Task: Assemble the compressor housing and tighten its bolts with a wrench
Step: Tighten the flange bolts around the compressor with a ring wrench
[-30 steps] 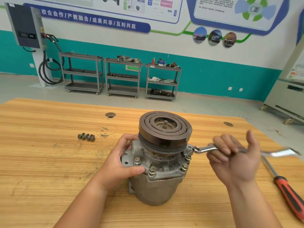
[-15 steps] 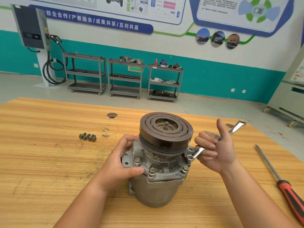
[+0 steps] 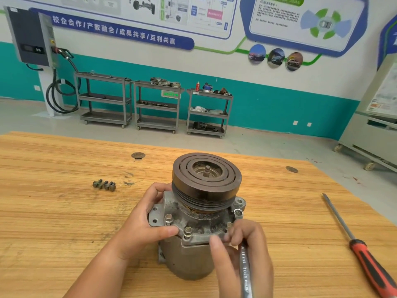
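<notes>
The grey compressor (image 3: 193, 254) stands upright on the wooden table, its dark grooved pulley (image 3: 206, 179) on top. Several bolts stick up from its flange; one bolt (image 3: 187, 231) is at the front. My left hand (image 3: 148, 224) grips the flange on the left side, thumb pressed on the rim. My right hand (image 3: 242, 254) holds the silver wrench (image 3: 245, 269) at the flange's front right; the wrench head is hidden behind my fingers and its handle points down toward me.
A few loose bolts (image 3: 104, 185) lie on the table (image 3: 53, 222) to the left. A red-handled screwdriver (image 3: 361, 250) lies at the right edge. Grey shelf carts (image 3: 158, 106) stand by the far wall across the floor.
My right hand swung the wrench round from the compressor's right side to its front right, the handle now pointing toward me. My left hand kept its grip on the flange.
</notes>
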`<state>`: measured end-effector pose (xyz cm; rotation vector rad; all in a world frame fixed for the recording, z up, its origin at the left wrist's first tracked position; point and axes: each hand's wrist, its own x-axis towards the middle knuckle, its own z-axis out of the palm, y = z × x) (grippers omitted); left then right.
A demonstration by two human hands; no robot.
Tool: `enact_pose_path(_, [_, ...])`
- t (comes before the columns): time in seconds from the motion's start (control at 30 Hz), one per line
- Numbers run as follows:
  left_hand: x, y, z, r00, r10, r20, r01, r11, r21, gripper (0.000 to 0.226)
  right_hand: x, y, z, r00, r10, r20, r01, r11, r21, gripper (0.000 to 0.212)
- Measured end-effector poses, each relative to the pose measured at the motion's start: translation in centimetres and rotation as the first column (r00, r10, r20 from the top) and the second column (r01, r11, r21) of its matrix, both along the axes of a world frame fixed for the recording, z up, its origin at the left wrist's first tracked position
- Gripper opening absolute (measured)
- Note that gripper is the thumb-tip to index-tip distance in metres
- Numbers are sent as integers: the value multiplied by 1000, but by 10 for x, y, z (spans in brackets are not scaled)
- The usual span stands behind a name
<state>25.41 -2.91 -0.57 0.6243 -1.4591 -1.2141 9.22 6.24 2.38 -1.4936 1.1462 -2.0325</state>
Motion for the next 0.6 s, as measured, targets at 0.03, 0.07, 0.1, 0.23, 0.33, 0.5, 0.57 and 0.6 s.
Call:
enact_pose_path(0.03, [0, 0, 0, 1000, -1, 3, 1, 1000, 0, 61, -3, 1, 3, 995, 27, 93, -27, 1000, -2, 18])
enact_pose_path(0.07, [0, 0, 0, 1000, -5, 5, 5, 1000, -1, 61, -8, 1, 11, 983, 47, 177, -42, 999, -31, 18])
enact_pose_path(0.1, [0, 0, 1, 1000, -9, 2, 9, 1000, -1, 61, -18, 2, 17, 967, 86, 239, -70, 995, -77, 21])
enact_pose_path(0.23, [0, 1, 1, 1000, -18, 1, 18, 1000, -4, 68, -56, -12, 39, 726, 549, 415, -498, 835, -234, 45])
enact_pose_path(0.33, [0, 2, 2, 1000, -11, 2, 11, 1000, 4, 71, -82, -50, 45, 650, 559, 515, -641, 767, -24, 57])
enact_pose_path(0.5, [1, 1, 3, 1000, 8, 27, -8, 1000, -3, 67, -98, -106, 39, 438, 652, 619, -880, 453, 144, 59])
enact_pose_path(0.57, [1, 1, 3, 1000, 9, 21, -9, 1000, -2, 64, -101, -119, 35, 366, 667, 649, -922, 353, 156, 59])
enact_pose_path(0.6, [1, 1, 3, 1000, 11, 20, -11, 1000, -7, 62, -102, -122, 34, 344, 667, 661, -933, 321, 162, 59])
